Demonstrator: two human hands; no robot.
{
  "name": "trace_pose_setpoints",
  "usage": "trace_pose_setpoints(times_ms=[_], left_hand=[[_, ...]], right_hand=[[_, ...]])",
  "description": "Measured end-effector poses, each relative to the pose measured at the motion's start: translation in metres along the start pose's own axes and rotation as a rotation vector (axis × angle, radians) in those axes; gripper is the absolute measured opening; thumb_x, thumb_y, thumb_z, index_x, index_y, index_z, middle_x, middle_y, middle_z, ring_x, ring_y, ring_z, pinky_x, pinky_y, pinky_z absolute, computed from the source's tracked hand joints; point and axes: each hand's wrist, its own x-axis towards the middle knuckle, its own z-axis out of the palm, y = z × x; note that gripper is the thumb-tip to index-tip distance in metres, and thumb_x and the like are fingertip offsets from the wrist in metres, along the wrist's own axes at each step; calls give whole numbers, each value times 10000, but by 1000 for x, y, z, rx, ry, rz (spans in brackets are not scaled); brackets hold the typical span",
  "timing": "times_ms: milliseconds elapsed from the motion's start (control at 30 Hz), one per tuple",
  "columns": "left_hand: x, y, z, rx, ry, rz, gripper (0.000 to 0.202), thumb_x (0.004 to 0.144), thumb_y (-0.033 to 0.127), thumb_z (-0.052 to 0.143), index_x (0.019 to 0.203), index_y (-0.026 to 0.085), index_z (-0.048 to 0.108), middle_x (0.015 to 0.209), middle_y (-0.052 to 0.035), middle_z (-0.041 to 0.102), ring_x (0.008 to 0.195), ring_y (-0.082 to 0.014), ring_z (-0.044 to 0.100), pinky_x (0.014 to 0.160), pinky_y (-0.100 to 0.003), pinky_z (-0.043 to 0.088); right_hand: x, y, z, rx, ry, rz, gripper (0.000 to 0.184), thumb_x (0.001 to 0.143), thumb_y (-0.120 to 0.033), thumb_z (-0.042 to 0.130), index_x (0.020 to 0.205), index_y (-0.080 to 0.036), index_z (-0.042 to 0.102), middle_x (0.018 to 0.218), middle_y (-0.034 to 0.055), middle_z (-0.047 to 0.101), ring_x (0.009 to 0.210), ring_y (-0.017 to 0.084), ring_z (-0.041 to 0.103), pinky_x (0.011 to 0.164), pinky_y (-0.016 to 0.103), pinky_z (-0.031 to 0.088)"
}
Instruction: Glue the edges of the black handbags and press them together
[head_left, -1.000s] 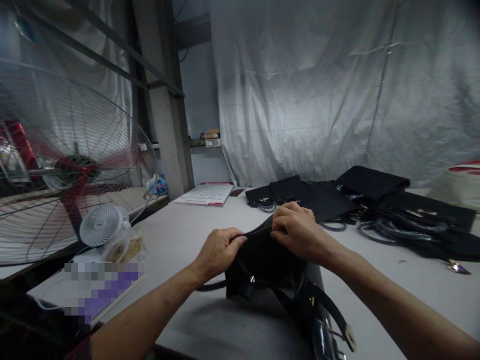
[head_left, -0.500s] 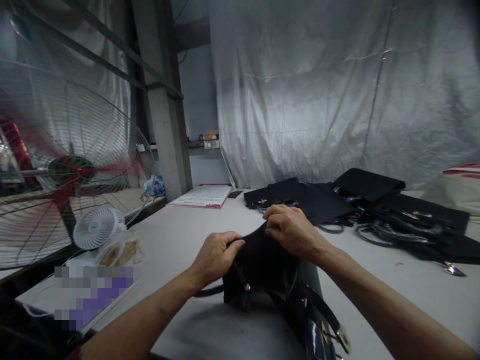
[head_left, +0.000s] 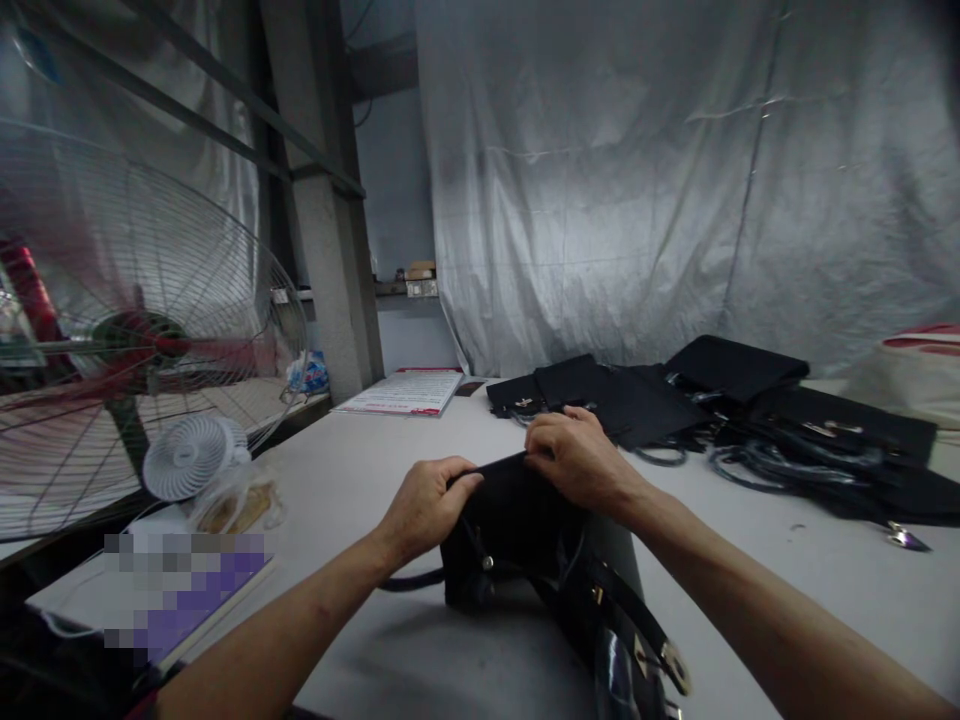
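A black handbag stands on the white table in front of me, its mouth facing me and its strap with gold-coloured hardware hanging toward the near edge. My left hand pinches the upper left corner of its rim, thumb on the near side. Further right on the same rim, my right hand is closed with bent fingers over the edge. Between the hands the rim runs nearly straight. A dark handle sticks out at the bag's left side, below my left hand. The bag's far side is hidden.
Several black bags with wrapped handles lie piled at the back right. A printed sheet lies at the back left. On the left are a large caged fan, a small white fan and a plastic bag. A silver curtain hangs behind.
The bag's rim between my hands has gone from slanted and curved to nearly straight. My left hand has shifted slightly left; both hands keep their hold. The strap has swung slightly left.
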Motion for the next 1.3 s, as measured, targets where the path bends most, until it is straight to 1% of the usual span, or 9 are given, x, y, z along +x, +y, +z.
trace_pose_setpoints(times_ms=[233,333,433,500,633,733,867,1067,1300], left_hand=[[10,-5,-5,34,-30,25,246,852,279,492,939,193,706,868,-3,726,801,-150,648,732,-226,468],[26,7,-5,261,-102,79,269,795,224,515,970,225,719,928,-13,736,848,-176,655,763,-256,471],[47,24,1,524,-190,136,242,766,297,573,921,220,741,898,-54,740,850,-222,654,739,-292,466],[60,32,7,592,-219,165,242,782,333,569,882,208,750,870,-72,738,845,-231,652,716,-296,459],[73,32,13,531,-233,186,233,802,273,537,879,212,749,847,-43,736,810,-193,642,689,-267,438],[74,28,13,466,-246,181,224,800,270,540,873,205,742,828,-23,726,784,-169,627,678,-247,428],[73,27,12,426,-273,153,209,791,268,548,863,204,734,807,-13,712,778,-160,614,683,-237,426],[72,29,12,417,-273,160,219,798,277,537,869,194,727,815,-20,710,781,-163,613,689,-246,425],[72,29,12,421,-267,172,222,801,286,540,876,198,729,843,-27,719,803,-175,623,703,-259,433]], right_hand=[[3,-4,2,-42,43,-25,160,756,-107,598,615,-179,622,733,-16,660,757,132,608,1074,395,178],[5,-5,5,-74,52,-35,166,764,-120,589,614,-178,634,723,-8,659,742,134,603,1075,381,178],[5,-5,8,-130,53,-30,169,786,-136,568,643,-168,652,737,15,662,760,148,596,1054,387,198],[3,-4,7,-139,57,-21,182,805,-146,545,670,-171,664,797,31,672,817,162,586,1011,390,236],[-3,4,-6,-120,7,31,130,754,-163,573,688,-205,677,1005,32,664,1044,221,507,886,395,284],[-7,14,-18,-126,-74,101,101,694,-154,607,647,-214,673,1061,16,650,1122,245,448,855,400,279],[-11,26,-24,-119,-85,166,103,713,-176,604,652,-217,676,1040,8,660,1098,238,451,827,383,295],[-8,32,-16,-112,-1,146,124,742,-184,585,655,-211,668,1022,10,668,1067,224,483,814,369,307],[-3,38,-11,-85,-9,144,131,746,-145,575,639,-196,633,983,6,682,969,182,581,815,314,362]])
